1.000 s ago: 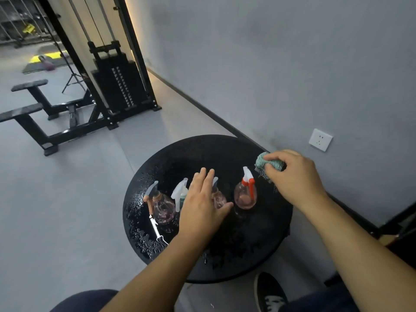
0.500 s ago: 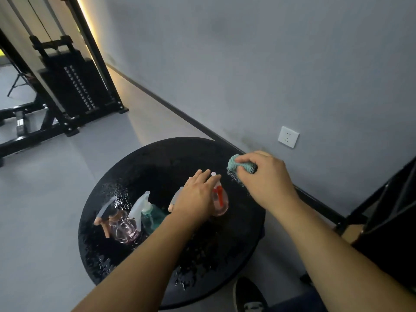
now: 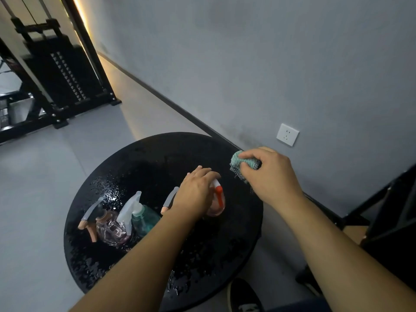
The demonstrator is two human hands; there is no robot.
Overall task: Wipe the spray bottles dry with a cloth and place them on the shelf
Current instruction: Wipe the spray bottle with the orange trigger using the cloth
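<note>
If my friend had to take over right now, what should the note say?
Left hand: fingers curled over the pink spray bottle with the red trigger, on the wet round black table.
Right hand: grips the teal cloth, off the bottle.
Three more bottles stand left: teal bottle, pink bottle, and one mostly hidden.
Done: nothing shelved.
Left: wipe all four, shelve them.

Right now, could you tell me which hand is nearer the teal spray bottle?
The left hand. It sits just right of the teal spray bottle, on the red-trigger bottle; the right hand holds the cloth farther right.
</note>
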